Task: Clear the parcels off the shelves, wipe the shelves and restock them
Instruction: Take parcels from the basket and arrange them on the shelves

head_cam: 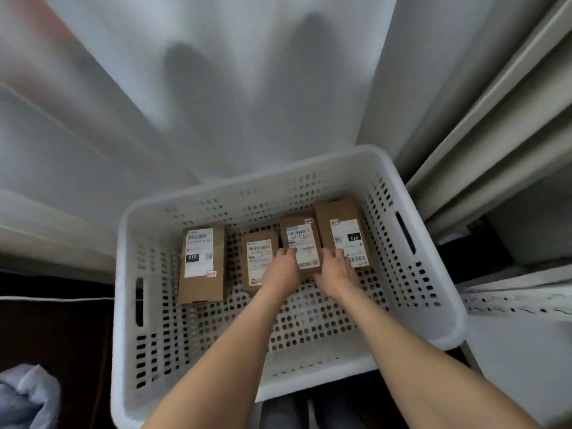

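The left grip (281, 269) and right grip (335, 269) each clasped a near corner of one small parcel (301, 243), fingers curled over its labelled top. It lay flat toward the far edge of the white crate (433, 320), between two neighbouring parcels (258, 261); a fourth parcel (201, 264) lay nearer the left wall

White basket (247, 182), walls and bottom punched with rows of dark holes. All parcels (258, 255): plain brown cardboard, white labels, black barcodes. Black 010 block plus small white sticker with red marks on leftmost parcel (201, 292) and rightmost parcel (337, 212). Label top on third parcel (301, 243) bluish. Pale grey shelves (495, 125). Light blue-grey cloth (28, 394).
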`<control>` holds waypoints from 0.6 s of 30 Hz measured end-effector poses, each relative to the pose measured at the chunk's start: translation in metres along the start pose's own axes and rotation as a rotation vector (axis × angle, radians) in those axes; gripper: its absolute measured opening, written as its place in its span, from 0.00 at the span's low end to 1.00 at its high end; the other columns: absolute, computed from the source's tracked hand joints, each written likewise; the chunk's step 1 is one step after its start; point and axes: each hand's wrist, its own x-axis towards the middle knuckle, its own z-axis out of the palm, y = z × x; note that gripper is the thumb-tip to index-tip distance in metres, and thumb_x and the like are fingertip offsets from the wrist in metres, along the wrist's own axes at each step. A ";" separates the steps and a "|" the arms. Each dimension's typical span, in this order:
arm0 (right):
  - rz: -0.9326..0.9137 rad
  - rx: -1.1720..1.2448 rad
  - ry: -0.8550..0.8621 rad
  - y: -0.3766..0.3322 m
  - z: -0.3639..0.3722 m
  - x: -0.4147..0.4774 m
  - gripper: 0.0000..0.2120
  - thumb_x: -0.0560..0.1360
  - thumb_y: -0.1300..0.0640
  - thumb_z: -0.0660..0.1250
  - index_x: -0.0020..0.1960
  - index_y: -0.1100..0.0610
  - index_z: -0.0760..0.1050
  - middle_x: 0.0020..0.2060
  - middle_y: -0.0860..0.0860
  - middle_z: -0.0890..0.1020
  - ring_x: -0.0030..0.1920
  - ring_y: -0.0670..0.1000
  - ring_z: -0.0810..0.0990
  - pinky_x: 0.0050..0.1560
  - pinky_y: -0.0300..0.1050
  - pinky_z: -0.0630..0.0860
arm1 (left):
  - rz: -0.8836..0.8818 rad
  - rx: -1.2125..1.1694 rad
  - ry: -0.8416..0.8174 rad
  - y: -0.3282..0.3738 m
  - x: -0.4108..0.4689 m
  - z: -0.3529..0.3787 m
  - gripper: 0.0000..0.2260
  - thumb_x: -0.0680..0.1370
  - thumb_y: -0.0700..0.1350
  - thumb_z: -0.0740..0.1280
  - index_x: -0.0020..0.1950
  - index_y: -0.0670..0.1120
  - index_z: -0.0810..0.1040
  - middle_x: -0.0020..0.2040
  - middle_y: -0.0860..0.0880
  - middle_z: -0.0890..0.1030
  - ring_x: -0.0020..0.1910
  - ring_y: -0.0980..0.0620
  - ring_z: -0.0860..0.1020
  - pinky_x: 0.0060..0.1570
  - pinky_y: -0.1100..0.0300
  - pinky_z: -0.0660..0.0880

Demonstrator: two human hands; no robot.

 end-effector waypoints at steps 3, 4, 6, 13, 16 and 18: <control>0.114 0.089 0.012 0.030 0.017 0.034 0.32 0.77 0.54 0.68 0.75 0.56 0.58 0.71 0.57 0.62 0.68 0.57 0.68 0.62 0.50 0.74 | -0.013 -0.170 -0.036 0.011 0.034 0.025 0.24 0.79 0.37 0.58 0.76 0.43 0.60 0.74 0.43 0.63 0.71 0.44 0.66 0.66 0.52 0.66; 0.137 0.103 0.022 0.038 0.021 0.043 0.33 0.76 0.55 0.68 0.76 0.56 0.56 0.72 0.58 0.61 0.69 0.58 0.67 0.63 0.50 0.74 | -0.017 -0.218 -0.050 0.014 0.044 0.034 0.24 0.80 0.38 0.57 0.76 0.43 0.59 0.74 0.43 0.63 0.71 0.44 0.66 0.66 0.54 0.66; 0.183 0.115 0.065 0.053 0.026 0.061 0.36 0.76 0.55 0.68 0.78 0.56 0.53 0.74 0.59 0.58 0.70 0.58 0.65 0.65 0.51 0.72 | -0.031 -0.312 -0.067 0.021 0.063 0.046 0.23 0.81 0.40 0.58 0.76 0.41 0.60 0.74 0.43 0.65 0.71 0.44 0.67 0.65 0.55 0.66; 0.359 0.383 0.155 0.083 0.031 0.105 0.40 0.73 0.54 0.73 0.76 0.58 0.54 0.69 0.59 0.67 0.67 0.59 0.69 0.63 0.54 0.71 | -0.178 -0.711 -0.178 0.039 0.102 0.076 0.18 0.79 0.42 0.63 0.68 0.38 0.71 0.63 0.42 0.77 0.59 0.44 0.77 0.56 0.54 0.75; 0.424 0.420 0.180 0.083 0.028 0.104 0.36 0.73 0.51 0.73 0.73 0.60 0.60 0.67 0.59 0.68 0.65 0.59 0.72 0.59 0.50 0.72 | -0.180 -0.850 -0.119 0.045 0.094 0.074 0.20 0.79 0.40 0.63 0.71 0.41 0.68 0.64 0.44 0.77 0.61 0.47 0.76 0.59 0.56 0.74; 0.439 0.491 0.201 0.081 0.027 0.100 0.33 0.72 0.51 0.74 0.70 0.61 0.64 0.64 0.58 0.70 0.62 0.58 0.74 0.57 0.50 0.74 | -0.167 -0.914 -0.054 0.043 0.087 0.070 0.21 0.79 0.39 0.63 0.72 0.43 0.67 0.64 0.46 0.77 0.58 0.50 0.77 0.57 0.58 0.75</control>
